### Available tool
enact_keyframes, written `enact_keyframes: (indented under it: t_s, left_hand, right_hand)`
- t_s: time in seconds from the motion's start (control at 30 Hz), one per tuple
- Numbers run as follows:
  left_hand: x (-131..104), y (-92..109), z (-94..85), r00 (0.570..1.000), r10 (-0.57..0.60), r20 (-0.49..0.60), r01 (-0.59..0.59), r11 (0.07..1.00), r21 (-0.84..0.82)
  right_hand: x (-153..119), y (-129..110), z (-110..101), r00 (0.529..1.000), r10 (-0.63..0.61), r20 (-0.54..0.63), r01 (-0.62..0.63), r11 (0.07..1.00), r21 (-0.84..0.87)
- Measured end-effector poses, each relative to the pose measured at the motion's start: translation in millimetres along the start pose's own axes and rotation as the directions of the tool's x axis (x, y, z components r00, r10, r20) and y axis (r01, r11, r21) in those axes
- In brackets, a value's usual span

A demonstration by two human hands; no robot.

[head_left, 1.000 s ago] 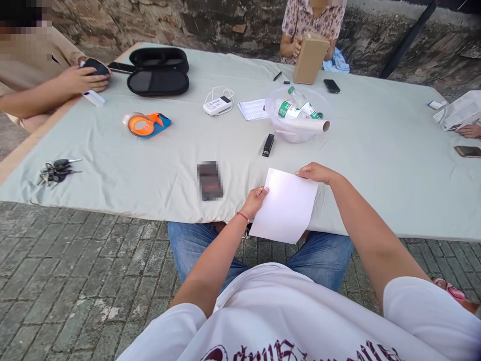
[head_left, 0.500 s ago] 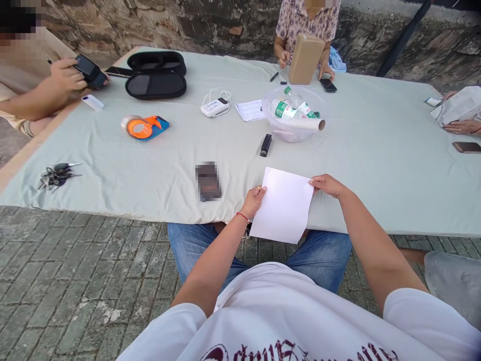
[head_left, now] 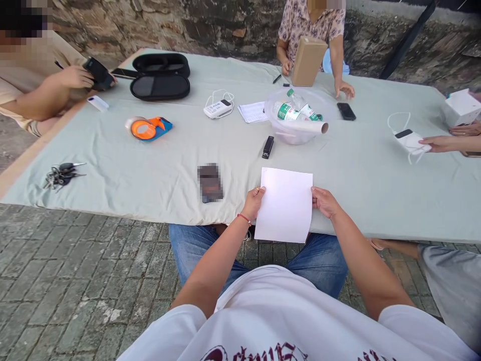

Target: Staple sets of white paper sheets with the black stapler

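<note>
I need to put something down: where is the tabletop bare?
Between the basin and the hand-held corded device; also between the keys and the blurred dark object. It's crowded around the basin, with papers, stapler, phone and carton.

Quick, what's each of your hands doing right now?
Left hand: closed on the left edge of the white paper.
Right hand: closed on the paper's right edge.

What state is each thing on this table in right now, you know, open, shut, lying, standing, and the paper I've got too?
Paper: blank side up, held at opposite edges by left hand and right hand
Case: open
Bowl: upright, bottles inside
Carton: standing on end
Keys: bunched, lying down
Phone by the bowl: lying flat, screen dark
Tape dispenser: lying on its side
</note>
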State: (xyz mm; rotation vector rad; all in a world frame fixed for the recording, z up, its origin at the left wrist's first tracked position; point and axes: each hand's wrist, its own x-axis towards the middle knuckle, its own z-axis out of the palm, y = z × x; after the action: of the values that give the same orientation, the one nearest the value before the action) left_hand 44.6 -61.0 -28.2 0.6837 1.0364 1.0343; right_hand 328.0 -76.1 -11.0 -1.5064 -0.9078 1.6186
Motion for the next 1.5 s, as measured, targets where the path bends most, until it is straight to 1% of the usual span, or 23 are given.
enact_keyframes:
  t_s: [0.03, 0.1, 0.2, 0.23, 0.3, 0.43, 0.53, 0.63, 0.73, 0.8, 0.87, 0.97, 1.03, 1.07, 1.13, 1.2, 1.27, 1.37, 1.43, 1.5]
  left_hand:
    - [0, 1, 0.6, 1.0, -0.009, -0.003, 0.009, 1.0, -0.015]
    - [-1, 4, 0.9, 0.999, -0.045, -0.003, 0.045, 0.998, -0.044]
    - [0, 10, -0.3, 0.989, -0.134, 0.06, 0.14, 0.984, -0.111]
    - [1, 12, -0.5, 0.985, -0.147, 0.085, 0.157, 0.979, -0.131]
    - [6, 19, 0.3, 0.988, -0.124, 0.095, 0.137, 0.981, -0.139]
    - [27, 36, 7.2, 0.998, -0.054, -0.029, 0.054, 0.998, -0.018]
    - [45, 47, 13.6, 0.992, -0.012, -0.129, 0.024, 0.995, 0.095]
    - [61, 51, 17.6, 0.979, 0.016, -0.204, 0.023, 0.982, 0.187]
    - [70, 50, 18.0, 0.967, 0.017, -0.256, 0.04, 0.976, 0.216]
    - [73, 49, 16.4, 0.965, 0.023, -0.26, 0.031, 0.979, 0.201]
    - [75, 48, 14.0, 0.972, 0.031, -0.233, 0.008, 0.986, 0.165]
    - [76, 49, 10.1, 0.988, 0.011, -0.152, 0.004, 0.995, 0.099]
    - [79, 50, 8.2, 0.994, -0.01, -0.106, 0.019, 0.996, 0.089]
    - [80, 49, 7.6, 0.995, -0.013, -0.1, 0.023, 0.995, 0.1]
    - [82, 47, 7.1, 0.993, -0.003, -0.119, 0.021, 0.988, 0.15]
    - [84, 42, 7.0, 0.987, 0.035, -0.159, 0.001, 0.976, 0.22]
    - [84, 37, 7.0, 0.979, 0.081, -0.188, -0.025, 0.96, 0.28]
    - [82, 31, 6.9, 0.968, 0.15, -0.202, -0.071, 0.934, 0.351]
    - [79, 27, 7.1, 0.957, 0.21, -0.199, -0.104, 0.892, 0.441]
    - [75, 25, 8.2, 0.941, 0.281, -0.187, -0.134, 0.82, 0.556]
  right_hand:
    - [-3, 4, 5, 1.0, 0.009, -0.001, -0.009, 1.0, 0.008]
    - [-7, 13, 13, 0.999, -0.012, -0.045, 0.013, 1.0, 0.023]
    - [-8, 22, 20, 0.993, -0.054, -0.105, 0.059, 0.997, 0.042]
    - [-8, 23, 21, 0.992, -0.057, -0.11, 0.062, 0.997, 0.038]
    - [-7, 24, 18, 0.992, -0.059, -0.114, 0.06, 0.998, 0.011]
    - [-1, 19, 7, 0.989, -0.074, -0.124, 0.065, 0.995, -0.076]
    - [6, 14, 2, 0.986, -0.104, -0.129, 0.089, 0.989, -0.122]
    - [15, 9, 2, 0.985, -0.116, -0.127, 0.098, 0.985, -0.142]
    - [24, 8, 5, 0.984, -0.106, -0.143, 0.09, 0.989, -0.117]
    - [28, 9, 7, 0.983, -0.089, -0.158, 0.077, 0.994, -0.08]
    - [30, 12, 8, 0.984, -0.075, -0.162, 0.067, 0.996, -0.057]
    - [29, 14, 7, 0.985, -0.075, -0.157, 0.068, 0.996, -0.05]
    - [27, 14, 7, 0.987, -0.074, -0.143, 0.068, 0.997, -0.043]
    - [25, 13, 8, 0.989, -0.07, -0.134, 0.066, 0.997, -0.04]
    - [23, 12, 10, 0.991, -0.067, -0.112, 0.063, 0.997, -0.04]
    - [21, 12, 13, 0.99, -0.084, -0.117, 0.077, 0.995, -0.062]
    - [20, 13, 15, 0.98, -0.127, -0.152, 0.11, 0.987, -0.114]
    - [20, 17, 17, 0.955, -0.206, -0.213, 0.156, 0.961, -0.228]
    - [22, 19, 18, 0.938, -0.249, -0.241, 0.169, 0.935, -0.311]
    - [23, 21, 19, 0.915, -0.29, -0.282, 0.167, 0.906, -0.39]
